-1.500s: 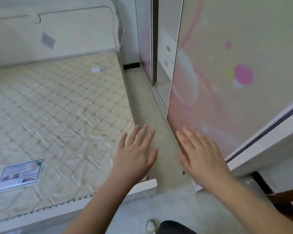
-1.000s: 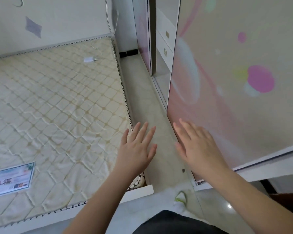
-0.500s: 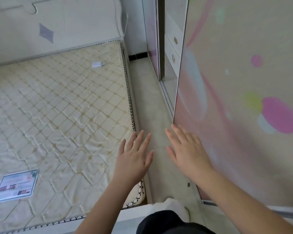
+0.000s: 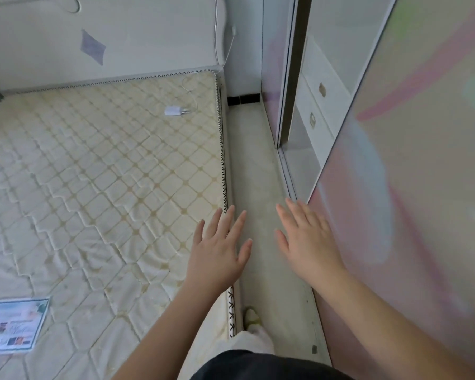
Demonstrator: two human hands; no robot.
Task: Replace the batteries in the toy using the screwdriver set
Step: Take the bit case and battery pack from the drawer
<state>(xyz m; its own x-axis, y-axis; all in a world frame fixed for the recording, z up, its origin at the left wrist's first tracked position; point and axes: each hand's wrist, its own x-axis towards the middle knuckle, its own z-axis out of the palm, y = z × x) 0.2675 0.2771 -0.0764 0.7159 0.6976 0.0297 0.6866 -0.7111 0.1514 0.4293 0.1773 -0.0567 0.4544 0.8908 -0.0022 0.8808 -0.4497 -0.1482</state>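
No toy, battery or screwdriver set shows in the head view. My left hand [image 4: 220, 248] is held out in the air over the right edge of the bare mattress [image 4: 99, 187], fingers straight and spread, holding nothing. My right hand [image 4: 307, 242] is stretched out over the narrow floor strip [image 4: 254, 165] beside the wardrobe door, fingers straight, also empty. Neither hand touches anything.
A pastel sliding wardrobe door [image 4: 412, 174] fills the right side; behind its open gap are white drawers [image 4: 317, 105]. A white charger [image 4: 172, 110] with a cable lies near the headboard [image 4: 107, 39]. A printed label [image 4: 13, 326] sits on the mattress at lower left.
I have walked forward into the aisle between bed and wardrobe, so the bed's foot edge has left the view. Both hands stay outstretched and empty.
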